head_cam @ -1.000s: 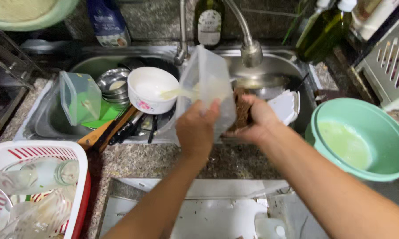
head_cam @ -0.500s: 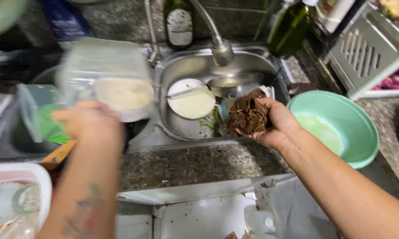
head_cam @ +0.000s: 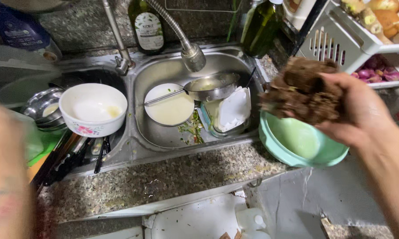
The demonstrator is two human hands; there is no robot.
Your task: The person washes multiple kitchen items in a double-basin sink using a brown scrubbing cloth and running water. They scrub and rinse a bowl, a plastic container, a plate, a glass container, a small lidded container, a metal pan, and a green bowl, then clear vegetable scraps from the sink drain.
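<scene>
My right hand (head_cam: 363, 110) is closed around a brown, ragged scouring pad (head_cam: 305, 90) and holds it in the air above the rim of a light green plastic basin (head_cam: 296, 141) at the right of the sink. My left arm (head_cam: 5, 177) is a blur along the left edge; its fingers cannot be made out. A blurred translucent plastic container (head_cam: 22, 75) shows above that arm. Closest to it is a white bowl (head_cam: 93, 108) with a flower pattern, resting on steel dishes in the left basin.
The right sink basin (head_cam: 164, 137) holds a white plate (head_cam: 170, 108), a steel pan (head_cam: 212, 84), a white lid and food scraps under a flexible faucet (head_cam: 192, 55). Two dark bottles (head_cam: 146, 24) stand behind. A white crate (head_cam: 341, 40) with onions stands at right. A speckled stone counter (head_cam: 164, 177) runs in front.
My right hand has lifted the brown pad rightward over the green basin. My left arm with the plastic container has swung further left, mostly out of view. The camera moved closer.
</scene>
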